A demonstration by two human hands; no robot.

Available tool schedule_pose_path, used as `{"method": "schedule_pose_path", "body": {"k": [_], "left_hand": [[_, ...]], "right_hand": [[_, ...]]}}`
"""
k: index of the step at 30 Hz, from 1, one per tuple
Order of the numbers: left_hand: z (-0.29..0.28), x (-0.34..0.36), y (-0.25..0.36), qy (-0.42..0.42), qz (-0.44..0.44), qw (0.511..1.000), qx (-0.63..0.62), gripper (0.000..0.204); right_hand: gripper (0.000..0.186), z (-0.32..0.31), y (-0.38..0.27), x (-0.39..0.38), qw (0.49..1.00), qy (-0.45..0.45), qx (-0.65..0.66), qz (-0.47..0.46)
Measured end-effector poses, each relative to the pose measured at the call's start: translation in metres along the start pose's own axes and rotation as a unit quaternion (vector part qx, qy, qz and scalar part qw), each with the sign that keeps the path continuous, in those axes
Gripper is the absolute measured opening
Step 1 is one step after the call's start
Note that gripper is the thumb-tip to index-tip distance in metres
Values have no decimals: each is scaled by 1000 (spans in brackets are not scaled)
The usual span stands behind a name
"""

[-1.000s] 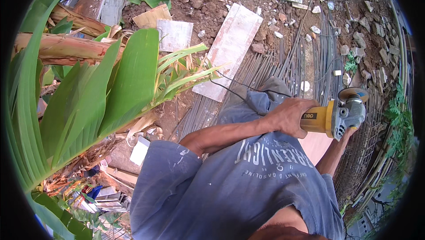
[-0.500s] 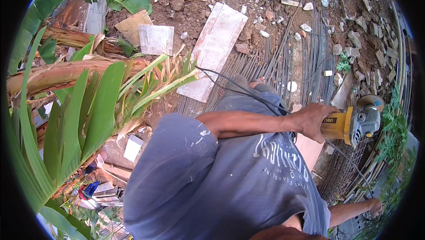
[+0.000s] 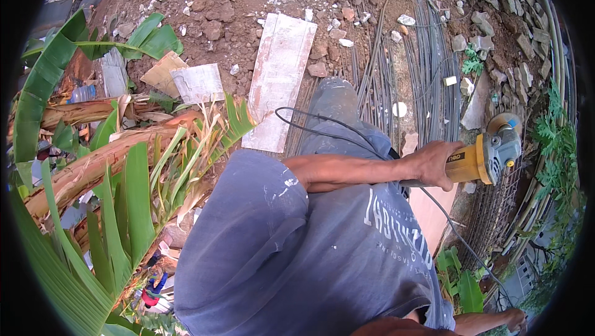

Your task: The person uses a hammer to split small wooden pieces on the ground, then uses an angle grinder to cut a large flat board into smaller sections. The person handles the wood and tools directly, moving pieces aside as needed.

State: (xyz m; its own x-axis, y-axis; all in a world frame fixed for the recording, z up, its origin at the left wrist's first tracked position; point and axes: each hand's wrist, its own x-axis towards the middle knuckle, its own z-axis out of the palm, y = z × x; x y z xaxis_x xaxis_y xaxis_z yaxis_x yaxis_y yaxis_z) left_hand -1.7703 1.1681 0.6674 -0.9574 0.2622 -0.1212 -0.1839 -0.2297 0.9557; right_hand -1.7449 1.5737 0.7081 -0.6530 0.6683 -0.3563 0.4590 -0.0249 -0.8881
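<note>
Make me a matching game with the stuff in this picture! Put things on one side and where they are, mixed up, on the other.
Things:
1. yellow grinder
2. pale board
3. black cord
4. big green leaf

Places:
A. lying flat on the red-brown dirt
B. held in the hand reaching across the grey shirt
C. at the far left of the picture, curving upward
D. looping over the grey trouser leg

Pairs: 1-B, 2-A, 3-D, 4-C
</note>
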Motion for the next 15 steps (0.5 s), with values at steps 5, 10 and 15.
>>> {"method": "schedule_pose_path", "body": {"k": [5,10,15], "left_hand": [[-34,4,5,106,29,994,-6,69],[-107,-17,10,249,47,967,11,73],[-205,-106,-14,447,19,887,112,69]], "right_hand": [[28,16,-38,16,1000,-12,-16,-13],[28,83,-68,32,993,-110,-35,1],[28,218,-11,7,934,-334,-49,116]]}}
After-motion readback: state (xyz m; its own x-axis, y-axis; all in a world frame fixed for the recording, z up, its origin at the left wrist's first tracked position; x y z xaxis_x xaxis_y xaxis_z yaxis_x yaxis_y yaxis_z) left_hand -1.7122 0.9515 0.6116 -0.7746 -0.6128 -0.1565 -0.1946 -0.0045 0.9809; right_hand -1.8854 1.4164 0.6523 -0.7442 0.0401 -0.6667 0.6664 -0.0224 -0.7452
